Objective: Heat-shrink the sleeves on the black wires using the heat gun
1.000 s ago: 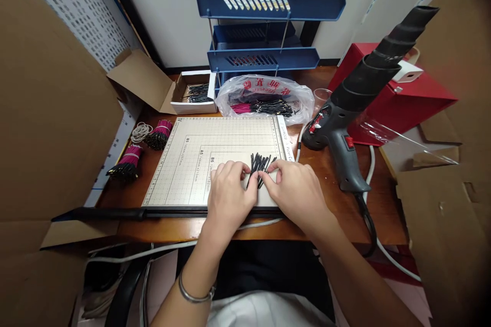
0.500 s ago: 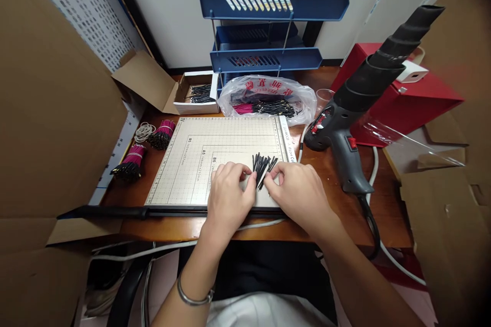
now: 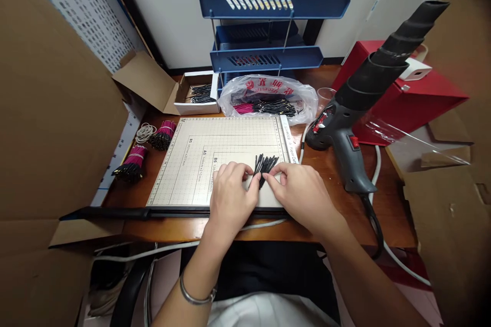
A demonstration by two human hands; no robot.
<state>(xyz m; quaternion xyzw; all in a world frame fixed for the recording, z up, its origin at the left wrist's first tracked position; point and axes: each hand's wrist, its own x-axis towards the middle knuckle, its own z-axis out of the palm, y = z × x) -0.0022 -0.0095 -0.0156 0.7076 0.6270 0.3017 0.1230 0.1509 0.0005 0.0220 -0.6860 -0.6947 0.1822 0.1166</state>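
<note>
A loose bunch of short black wire pieces (image 3: 266, 164) lies over the lower right part of the paper cutter's gridded board (image 3: 230, 133). My left hand (image 3: 232, 189) pinches the bunch from its left side, thumb and bent forefinger against the pieces. From the right, my right hand (image 3: 301, 184) grips the same bunch between thumb and forefinger. The two thumbs almost meet at the bunch's lower end, and the fingertips partly cover it there. Along the board's near edge runs the cutter's black handle (image 3: 115, 213), off to the left of my hands.
Banded magenta-and-black bundles (image 3: 132, 162) lie left of the board beside some rubber bands (image 3: 145, 133). Behind it stand an open carton (image 3: 197, 107) and a plastic bag (image 3: 307, 99) of similar pieces, below a blue rack (image 3: 268, 56). A heat gun (image 3: 345, 127) stands at right before a red box (image 3: 433, 92).
The black pieces have come closer together, the gap between their two groups having closed. Both hands have shifted only slightly, still pinching. The whole view has moved a little.
</note>
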